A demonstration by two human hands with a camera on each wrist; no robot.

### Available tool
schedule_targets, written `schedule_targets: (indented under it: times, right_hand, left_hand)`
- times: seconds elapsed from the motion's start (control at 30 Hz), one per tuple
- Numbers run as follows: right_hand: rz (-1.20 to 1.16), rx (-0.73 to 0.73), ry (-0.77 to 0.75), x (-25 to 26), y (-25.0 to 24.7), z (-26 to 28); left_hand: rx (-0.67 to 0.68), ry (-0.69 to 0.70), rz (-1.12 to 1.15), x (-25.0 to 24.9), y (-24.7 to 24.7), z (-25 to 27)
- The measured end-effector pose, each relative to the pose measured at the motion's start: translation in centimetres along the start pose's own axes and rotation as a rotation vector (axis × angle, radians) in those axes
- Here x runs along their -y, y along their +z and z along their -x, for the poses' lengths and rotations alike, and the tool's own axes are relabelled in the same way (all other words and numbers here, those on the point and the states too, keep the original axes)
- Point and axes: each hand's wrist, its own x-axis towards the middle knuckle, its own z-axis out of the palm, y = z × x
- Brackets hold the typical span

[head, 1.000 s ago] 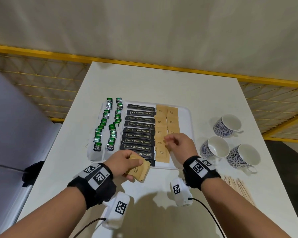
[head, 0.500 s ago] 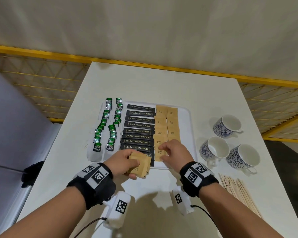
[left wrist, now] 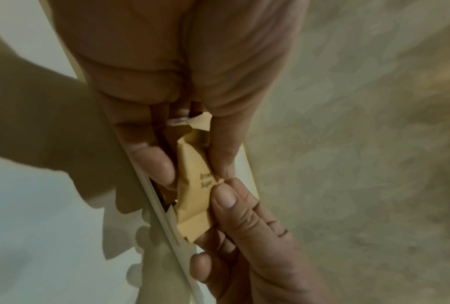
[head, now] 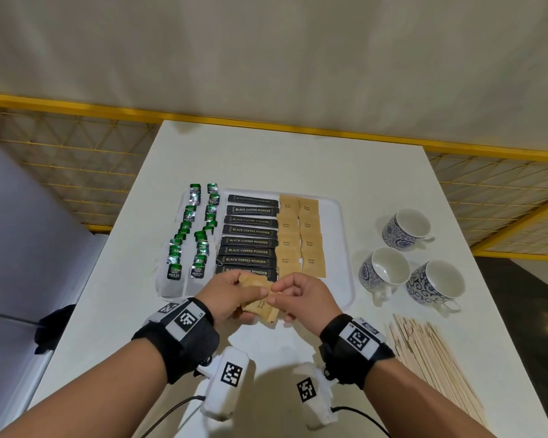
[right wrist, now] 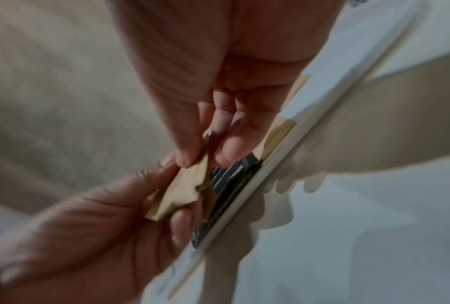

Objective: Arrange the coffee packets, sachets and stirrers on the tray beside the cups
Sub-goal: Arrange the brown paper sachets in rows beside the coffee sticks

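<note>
My left hand (head: pixel 250 295) grips a small stack of brown sugar sachets (head: pixel 260 306) just above the near rim of the white tray (head: pixel 345 248). My right hand (head: pixel 277 295) pinches the corner of the top sachet (left wrist: pixel 192 195) between thumb and forefinger. On the tray lie a column of black coffee packets (head: pixel 250 241) and two columns of brown sachets (head: pixel 301 235). Green tea bags (head: pixel 196 235) lie in two columns along the tray's left side. The wooden stirrers (head: pixel 431 355) sit in a pile on the table at the near right.
Three blue-patterned cups (head: pixel 405 229) (head: pixel 383 270) (head: pixel 434 282) stand on the table right of the tray. A yellow railing (head: pixel 266 121) runs behind the table's far edge. A dark object (head: pixel 54 330) sits at the table's left edge.
My right hand has come back from the sachet column on the tray to the stack in my left hand and taken hold of the top sachet. The left hand has shifted slightly right.
</note>
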Motion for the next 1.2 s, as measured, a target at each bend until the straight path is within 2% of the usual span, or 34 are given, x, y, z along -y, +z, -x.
schedule_targets:
  times: [0.1, 0.27, 0.4, 0.57, 0.7, 0.9, 1.07, 1.2]
  right_hand:
    - [-0.102, -0.017, 0.039, 0.0, -0.4, 0.1]
    - [-0.108, -0.023, 0.025, -0.3, -1.2, 0.1]
    - [-0.227, -0.069, 0.020, -0.3, -1.2, 0.2]
    - [-0.051, -0.001, 0.004, -0.5, -0.8, 0.5]
    - [0.062, -0.012, -0.050, -0.7, -0.8, 0.5]
    - [0.068, 0.026, 0.075, -1.1, -2.3, 0.8]
    - [-0.147, -0.255, 0.137, -1.7, -5.2, 0.5]
    - [-0.120, -0.368, 0.109, -2.2, -5.9, -0.7]
  left_hand:
    - [-0.010, 0.012, 0.059, -0.2, 0.5, 0.2]
    - [-0.022, 0.024, 0.084, -0.4, 0.5, 0.3]
    - [-0.005, 0.030, 0.081, -0.5, 0.6, 0.3]
    - [-0.077, 0.071, -0.002, -0.2, 0.3, -0.2]
    - [-0.068, 0.077, -0.036, 0.1, 0.6, -0.4]
    - [-0.103, 0.087, 0.061, 0.0, 0.9, -0.9]
    - [-0.124, 0.076, 0.089, -0.4, 0.3, -1.2]
    - [-0.119, 0.073, 0.077, -0.2, 0.0, -1.2]
